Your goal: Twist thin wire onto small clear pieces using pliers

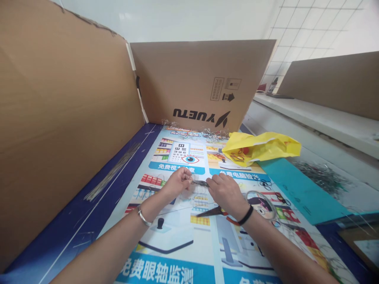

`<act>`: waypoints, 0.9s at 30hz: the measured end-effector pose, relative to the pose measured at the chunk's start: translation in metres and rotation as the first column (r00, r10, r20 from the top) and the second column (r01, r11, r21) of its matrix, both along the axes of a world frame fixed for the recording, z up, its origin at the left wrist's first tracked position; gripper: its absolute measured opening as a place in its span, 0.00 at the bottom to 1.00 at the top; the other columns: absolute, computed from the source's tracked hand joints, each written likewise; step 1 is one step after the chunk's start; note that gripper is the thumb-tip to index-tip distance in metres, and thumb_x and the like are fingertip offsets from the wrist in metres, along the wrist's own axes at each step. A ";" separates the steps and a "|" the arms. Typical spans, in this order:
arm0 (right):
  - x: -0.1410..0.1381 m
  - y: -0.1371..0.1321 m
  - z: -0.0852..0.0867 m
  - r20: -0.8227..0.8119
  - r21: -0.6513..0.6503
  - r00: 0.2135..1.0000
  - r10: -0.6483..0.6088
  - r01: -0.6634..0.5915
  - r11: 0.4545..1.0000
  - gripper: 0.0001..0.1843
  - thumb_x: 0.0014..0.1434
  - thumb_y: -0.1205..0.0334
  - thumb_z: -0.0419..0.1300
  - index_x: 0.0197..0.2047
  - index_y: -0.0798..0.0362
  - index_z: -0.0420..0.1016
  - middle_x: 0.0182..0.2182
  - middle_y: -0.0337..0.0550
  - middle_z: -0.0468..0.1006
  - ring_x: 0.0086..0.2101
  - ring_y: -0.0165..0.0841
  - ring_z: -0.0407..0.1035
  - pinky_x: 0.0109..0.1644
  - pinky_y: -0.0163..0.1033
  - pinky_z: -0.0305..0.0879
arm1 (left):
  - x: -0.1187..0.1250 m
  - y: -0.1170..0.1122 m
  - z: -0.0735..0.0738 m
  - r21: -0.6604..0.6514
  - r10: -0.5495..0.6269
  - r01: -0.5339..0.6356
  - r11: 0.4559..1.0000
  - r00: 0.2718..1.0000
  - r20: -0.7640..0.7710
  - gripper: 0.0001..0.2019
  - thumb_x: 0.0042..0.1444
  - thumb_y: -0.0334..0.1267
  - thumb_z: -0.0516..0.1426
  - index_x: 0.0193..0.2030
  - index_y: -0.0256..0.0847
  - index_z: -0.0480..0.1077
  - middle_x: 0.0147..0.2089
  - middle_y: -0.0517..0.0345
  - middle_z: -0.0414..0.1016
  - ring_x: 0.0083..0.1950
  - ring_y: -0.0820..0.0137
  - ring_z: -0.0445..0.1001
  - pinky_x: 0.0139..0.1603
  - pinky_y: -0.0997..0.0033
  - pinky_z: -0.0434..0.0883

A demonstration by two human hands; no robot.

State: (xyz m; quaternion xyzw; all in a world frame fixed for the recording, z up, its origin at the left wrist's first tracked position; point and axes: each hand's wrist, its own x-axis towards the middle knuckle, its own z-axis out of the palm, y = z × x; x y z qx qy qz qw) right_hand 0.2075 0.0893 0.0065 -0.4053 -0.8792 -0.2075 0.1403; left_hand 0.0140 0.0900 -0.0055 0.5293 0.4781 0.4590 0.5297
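My left hand [180, 181] is closed in a pinch at the middle of the printed sheet; what its fingertips hold is too small to make out. Wrapped in my right hand [226, 193] is a dark slim metal tool [200, 183], its exposed end reaching to the left fingertips. Most of that tool is hidden by the fingers. Below the right hand lies a pair of scissors [211, 212] with dark blades and orange-black handles, partly covered by the wrist. A coil of pale wire [274, 211] rests right of that wrist.
Straight wires [114, 169] lie along the left. A yellow bag [266, 146] sits at the back right, near small black rings [265, 183]. Wire scraps [321, 177] are piled farther right. Cardboard panels [195, 79] stand behind and at the left.
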 end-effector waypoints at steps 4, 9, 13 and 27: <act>0.001 0.001 -0.002 -0.016 0.001 1.000 0.012 -0.012 1.000 0.05 0.56 0.66 0.54 0.33 0.53 0.72 0.27 0.42 0.70 0.32 0.33 0.58 0.35 0.38 0.45 | 0.001 0.000 -0.001 -0.013 0.005 -0.005 1.000 1.000 0.013 0.10 0.45 0.31 0.56 0.34 0.39 0.60 0.26 0.67 0.64 0.21 0.81 0.64 0.24 0.78 0.62; 0.001 0.002 -0.004 -0.024 -0.002 1.000 0.013 -0.013 1.000 0.06 0.56 0.66 0.54 0.31 0.53 0.71 0.26 0.42 0.70 0.31 0.32 0.58 0.34 0.38 0.46 | 0.000 0.000 -0.001 -0.017 -0.002 0.002 1.000 1.000 0.003 0.10 0.45 0.31 0.56 0.34 0.38 0.60 0.26 0.66 0.65 0.21 0.81 0.64 0.24 0.78 0.62; 0.001 0.003 -0.006 -0.029 -0.024 1.000 0.005 -0.005 1.000 0.06 0.56 0.66 0.54 0.29 0.53 0.71 0.26 0.42 0.70 0.31 0.32 0.59 0.34 0.37 0.46 | -0.002 0.000 -0.003 -0.001 -0.018 0.018 1.000 1.000 -0.016 0.09 0.46 0.31 0.56 0.35 0.38 0.61 0.27 0.66 0.65 0.21 0.81 0.64 0.24 0.79 0.62; 0.006 0.005 0.000 0.017 -0.015 0.998 0.055 -0.055 0.998 0.05 0.55 0.68 0.54 0.32 0.53 0.71 0.27 0.43 0.69 0.32 0.33 0.58 0.35 0.39 0.45 | -0.002 0.004 -0.008 0.041 -0.062 0.065 0.997 0.996 -0.068 0.08 0.47 0.32 0.55 0.35 0.39 0.60 0.26 0.66 0.63 0.21 0.80 0.64 0.24 0.78 0.62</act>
